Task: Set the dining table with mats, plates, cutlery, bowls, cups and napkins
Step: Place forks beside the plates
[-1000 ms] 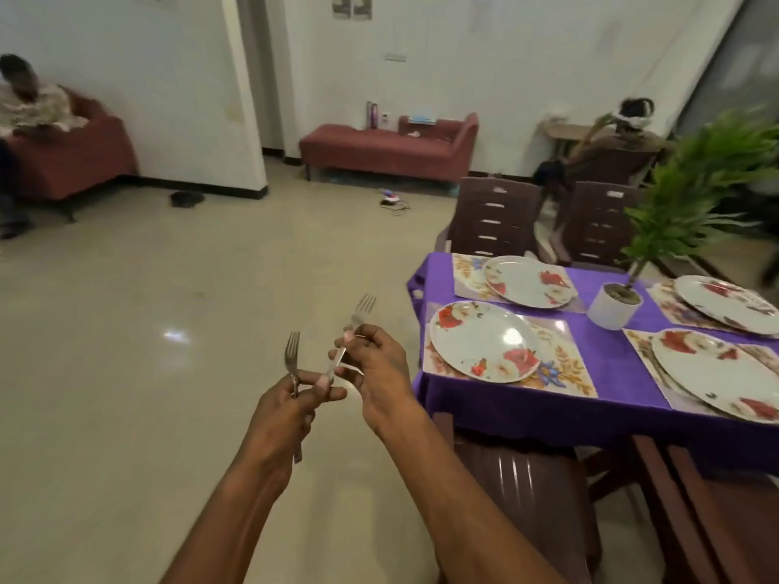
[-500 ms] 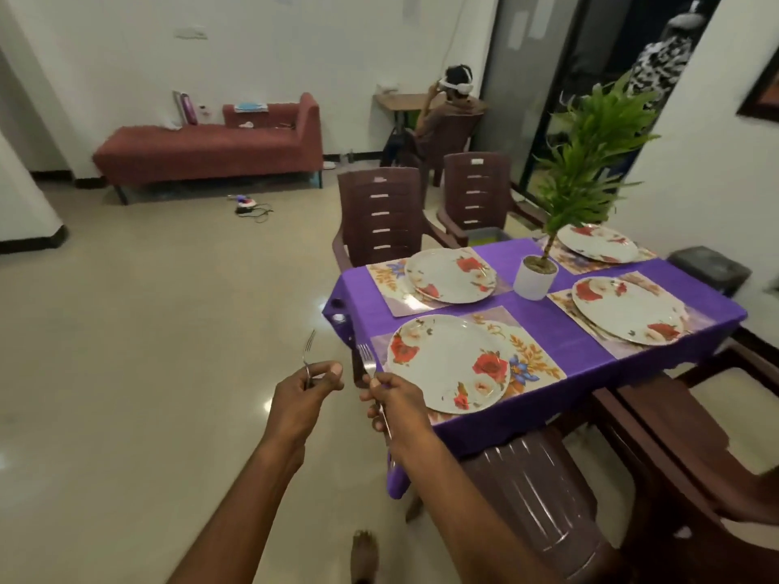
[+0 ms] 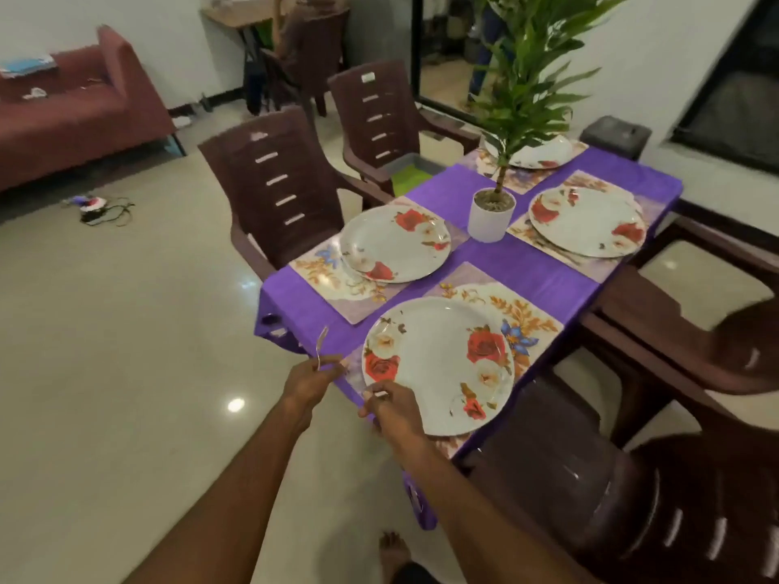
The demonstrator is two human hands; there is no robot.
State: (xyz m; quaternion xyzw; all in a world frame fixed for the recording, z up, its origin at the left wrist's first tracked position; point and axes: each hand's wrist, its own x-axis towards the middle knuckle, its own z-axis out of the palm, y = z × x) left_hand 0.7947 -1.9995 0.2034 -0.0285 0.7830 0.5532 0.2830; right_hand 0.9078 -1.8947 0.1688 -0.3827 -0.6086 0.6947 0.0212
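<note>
The left hand [image 3: 310, 379] is pinching a fork [image 3: 321, 345] upright at lower centre, while the right hand [image 3: 390, 408], fingers closed on something I cannot tell, is touching the nearest plate [image 3: 438, 364] on the bench [image 3: 548, 280].

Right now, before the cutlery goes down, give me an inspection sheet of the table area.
Surface: purple tablecloth, four floral mats.
Job's things: four floral plates, nearest plate; fork; no bowls, cups or napkins seen.
Clutter: potted plant at centre.
Grippers: left hand holds the fork; right hand at the plate's near rim, contents unclear.
Cables: tangle on floor.
Surroundings: brown chairs, red sofa.
</note>
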